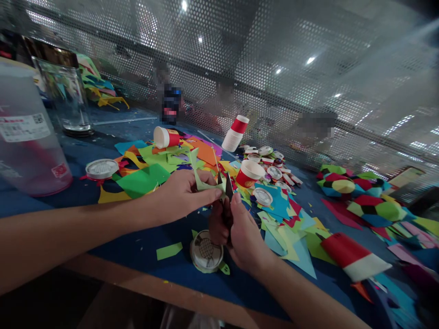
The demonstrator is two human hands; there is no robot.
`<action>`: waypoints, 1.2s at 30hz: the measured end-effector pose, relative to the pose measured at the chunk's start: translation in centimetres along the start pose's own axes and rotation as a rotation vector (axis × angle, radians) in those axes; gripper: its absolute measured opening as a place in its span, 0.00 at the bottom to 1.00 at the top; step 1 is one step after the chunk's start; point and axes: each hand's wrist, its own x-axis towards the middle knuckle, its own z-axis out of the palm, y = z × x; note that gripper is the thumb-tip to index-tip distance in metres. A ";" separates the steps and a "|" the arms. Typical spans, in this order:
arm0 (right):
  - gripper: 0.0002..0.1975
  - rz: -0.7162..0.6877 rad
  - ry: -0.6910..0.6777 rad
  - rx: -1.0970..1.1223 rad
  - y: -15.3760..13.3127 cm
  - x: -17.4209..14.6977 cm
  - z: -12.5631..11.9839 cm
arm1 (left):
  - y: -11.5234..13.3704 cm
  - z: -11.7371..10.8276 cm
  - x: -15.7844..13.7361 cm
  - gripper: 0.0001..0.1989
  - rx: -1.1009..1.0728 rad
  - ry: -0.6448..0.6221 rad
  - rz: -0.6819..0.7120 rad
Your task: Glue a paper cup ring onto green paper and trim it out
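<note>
My left hand (187, 192) pinches a light green piece of paper (196, 171) between thumb and fingers. Gripped in my right hand (240, 233) is a pair of dark scissors (228, 186), its blades parted and pointing away from me. The paper's right end lies at the blades; I cannot tell whether they are cutting into it. Just below my hands sits a round turtle craft (206, 251) with a patterned shell drawn on its white disc and a green paper foot. A light green paper strip (169, 251) lies left of it.
Coloured paper scraps (144, 178) cover the table's middle. Beyond my hands are a stack of paper cups (235, 133), a tipped cup (166, 137) and a red-white cup (249, 173). A frosted plastic cup (30, 137) and glass jar (66, 91) stand left. Perforated metal panels (274, 55) rise behind.
</note>
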 end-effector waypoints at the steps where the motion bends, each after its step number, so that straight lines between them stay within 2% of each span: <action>1: 0.29 -0.002 -0.017 0.012 0.0 0.0 0.0 | -0.1 0.0 0.0 0.09 0.012 0.005 -0.001; 8: 0.28 -0.090 0.002 -0.033 0.2 -0.1 -0.1 | 0.1 -0.1 0.1 0.09 -0.016 -0.001 -0.022; 23: 0.28 -0.103 0.064 -0.066 0.1 -0.3 0.0 | 0.0 0.0 0.0 0.11 -0.030 -0.023 0.021; 31: 0.28 -0.060 0.052 -0.053 -0.1 -0.3 0.2 | 0.2 0.1 0.2 0.09 -0.075 -0.022 -0.014; 36: 0.29 -0.017 -0.026 -0.030 -0.5 -0.3 0.2 | 0.2 0.0 0.0 0.10 -0.078 -0.025 -0.030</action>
